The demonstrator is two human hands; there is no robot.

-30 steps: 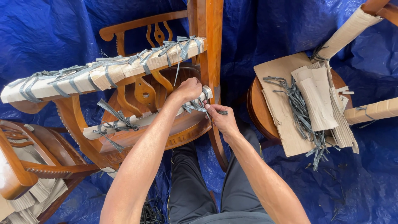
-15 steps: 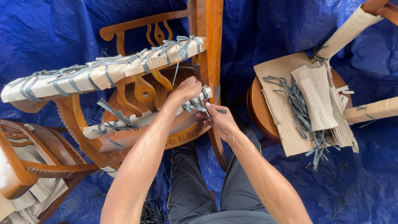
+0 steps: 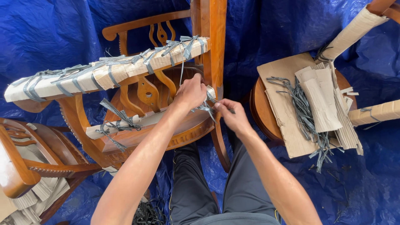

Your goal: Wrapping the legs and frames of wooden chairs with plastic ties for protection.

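Forearms at the bottom edge, above grey trousers, reaching up to the work. Left hand curled down over the end of a cardboard-wrapped lower rail of a tipped-over carved orange-brown wooden chair, gripping there where a grey plastic strap crosses. Right hand just beside, fingers pinched on the free end of that strap, drawn toward the chair leg. More grey strap knots further left along the same rail. Above, a second cardboard-padded rail, bound with many grey straps, slanting from lower left to upper right. At the left edge, another wooden chair with folded cardboard beneath. To the right, well apart from the hands, a round wooden seat carrying flat brown cardboard sheets and a loose bundle of grey strap pieces. Beyond, cardboard-wrapped legs pointing up right. Underneath everything, a crumpled blue tarpaulin.
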